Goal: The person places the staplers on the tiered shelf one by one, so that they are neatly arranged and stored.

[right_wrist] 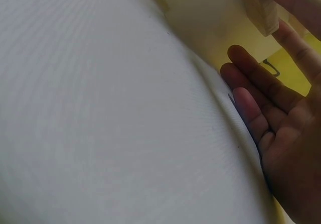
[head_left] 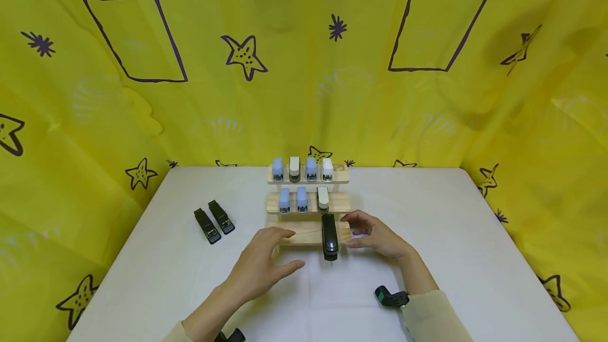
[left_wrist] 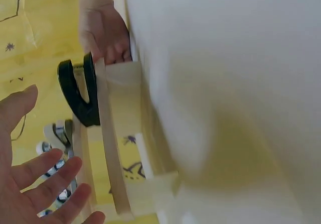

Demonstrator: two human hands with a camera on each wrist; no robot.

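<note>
A three-tier wooden rack (head_left: 304,232) stands mid-table. On its lowest shelf a black stapler (head_left: 330,237) lies toward the right, its front overhanging the edge. My right hand (head_left: 377,234) grips that shelf's right end, thumb at the front and index finger behind; the wrist view shows the thumb against the wood (right_wrist: 261,10) and the other fingers loosely bent below. My left hand (head_left: 261,260) hovers at the shelf's front left, fingers spread, holding nothing. Light blue staplers (head_left: 302,199) and a cream stapler (head_left: 323,199) sit on the middle shelf.
More blue, cream and white staplers (head_left: 311,169) line the top shelf. Two black staplers (head_left: 215,221) lie side by side on the white table (head_left: 142,257), left of the rack. A yellow patterned curtain (head_left: 294,110) hangs behind and along both sides.
</note>
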